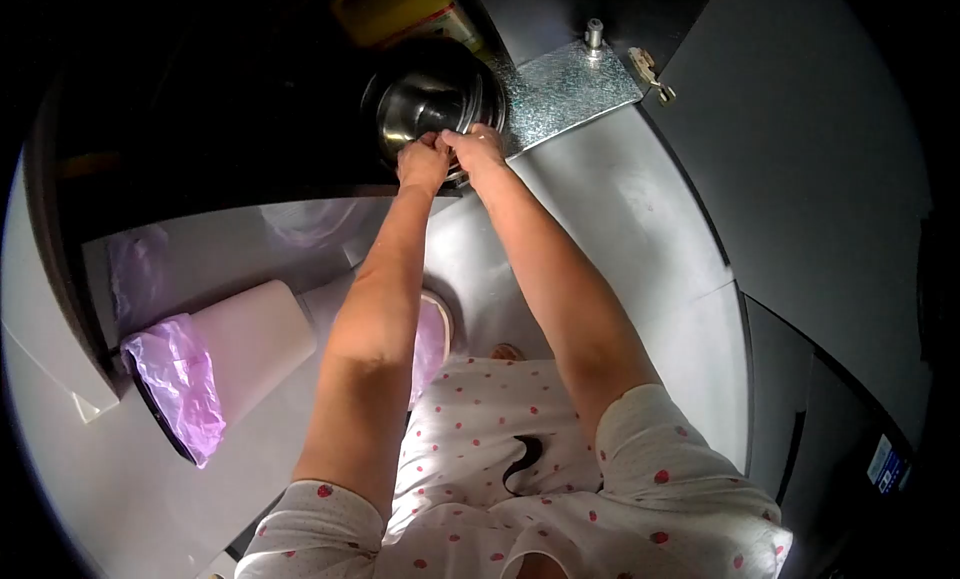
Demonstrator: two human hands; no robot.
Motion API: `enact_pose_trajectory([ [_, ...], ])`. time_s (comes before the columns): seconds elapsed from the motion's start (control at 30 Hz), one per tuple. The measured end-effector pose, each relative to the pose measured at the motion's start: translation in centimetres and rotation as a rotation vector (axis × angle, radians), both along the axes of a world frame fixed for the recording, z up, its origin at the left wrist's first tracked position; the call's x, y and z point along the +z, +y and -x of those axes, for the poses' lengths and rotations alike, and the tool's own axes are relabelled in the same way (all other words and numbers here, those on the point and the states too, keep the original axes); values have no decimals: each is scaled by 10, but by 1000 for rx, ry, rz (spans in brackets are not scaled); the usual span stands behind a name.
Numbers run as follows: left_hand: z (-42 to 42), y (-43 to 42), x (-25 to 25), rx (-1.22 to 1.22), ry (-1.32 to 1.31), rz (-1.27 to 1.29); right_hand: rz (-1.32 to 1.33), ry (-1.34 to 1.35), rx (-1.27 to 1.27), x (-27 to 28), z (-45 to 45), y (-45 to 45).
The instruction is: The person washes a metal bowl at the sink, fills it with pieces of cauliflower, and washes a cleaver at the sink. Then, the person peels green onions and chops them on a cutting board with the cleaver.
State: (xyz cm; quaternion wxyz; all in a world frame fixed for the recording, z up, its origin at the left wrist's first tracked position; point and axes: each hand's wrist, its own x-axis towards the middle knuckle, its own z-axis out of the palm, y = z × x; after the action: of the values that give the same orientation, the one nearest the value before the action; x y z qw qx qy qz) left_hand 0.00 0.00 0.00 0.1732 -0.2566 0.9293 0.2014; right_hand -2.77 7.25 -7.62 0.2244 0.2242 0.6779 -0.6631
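Your left hand (425, 162) and right hand (476, 149) meet at the near rim of the metal bowl (412, 101), upper middle; fingers curled, can't tell if clamped. Bowl's round, no long axis: straight above left, up-left of right. Yellow jug (385, 14) beyond.

A pale bin (256, 331) wears a liner (182, 381) (purple).
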Motion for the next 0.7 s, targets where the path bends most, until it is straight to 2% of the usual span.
enact_pose_trajectory([
  [0.1, 6, -13, -3, 14, 178, -55, 130, 16, -102, 21, 5, -4],
  [0.17, 3, -23, -28, 164, 273, -371, 20, 152, 65, 37, -4, 10],
  [0.2, 0, -19, -28, 171, 319, -490, -113, 161, 47, 70, -13, 25],
  [0.27, -7, 7, 9, 167, 345, -520, -55, 164, 40, 116, -26, 52],
  [0.3, -7, 18, 19, 159, 387, -546, 7, 184, 31, 124, -29, 63],
  [0.37, -8, 22, 16, 156, 385, -518, -41, 195, 78, 125, -39, 75],
  [0.43, -9, 35, 33, -131, 483, -565, 86, 356, -35, 123, -54, 86],
  [0.47, -15, 54, 68, -313, 450, -335, 129, 318, -80, 128, -62, 95],
  [0.5, -18, 68, 80, -405, 477, -205, 244, 284, -161, 135, -73, 103],
  [0.57, -28, 87, 95, -367, 527, -154, 125, 210, -144, 139, -90, 126],
  [0.6, -33, 93, 95, -294, 635, -272, 135, 162, -193, 147, -99, 138],
  [0.7, -48, 111, 120, -203, 605, -399, 205, 95, -319, 159, -129, 167],
])
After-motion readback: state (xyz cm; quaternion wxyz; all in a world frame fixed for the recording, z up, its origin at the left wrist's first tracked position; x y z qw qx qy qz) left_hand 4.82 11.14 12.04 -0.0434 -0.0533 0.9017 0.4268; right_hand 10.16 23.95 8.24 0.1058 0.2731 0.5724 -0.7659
